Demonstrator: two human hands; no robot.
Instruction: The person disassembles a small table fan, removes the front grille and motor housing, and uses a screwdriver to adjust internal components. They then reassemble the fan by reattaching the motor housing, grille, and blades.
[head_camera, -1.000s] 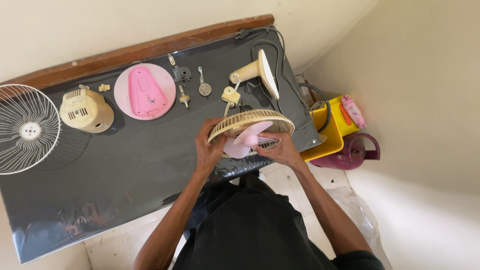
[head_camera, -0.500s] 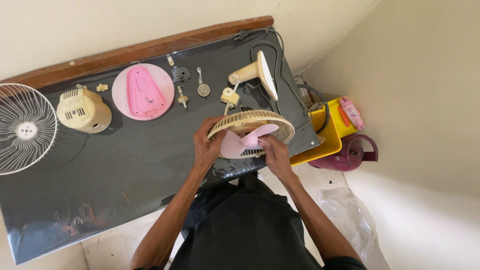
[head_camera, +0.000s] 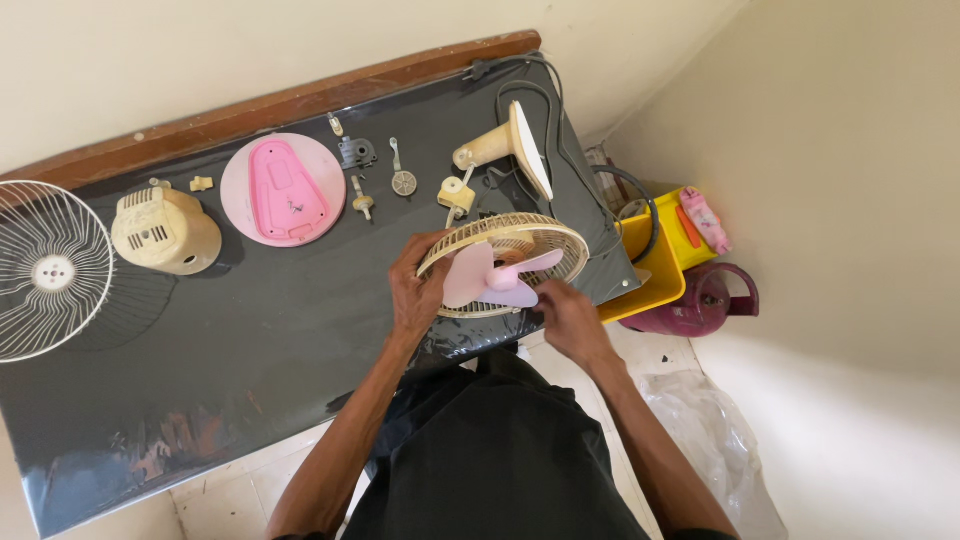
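Item: round cream plastic fan guard (head_camera: 505, 262) with pink three-blade plastic propeller (head_camera: 495, 278) seated inside it, lying flat at the near edge of the dark grey table (head_camera: 250, 330). Your left hand (head_camera: 415, 290) clasps the guard's left rim, fingers curled round it. Your right hand (head_camera: 568, 318) sits at its near right edge, fingertips pinching a blade tip; it is the nearer to the propeller. Left of the guard: pink round base plate (head_camera: 283, 190), cream motor housing (head_camera: 165, 231), white wire grille (head_camera: 45, 270). Right: yellow bin (head_camera: 655, 262), plain cream walls.
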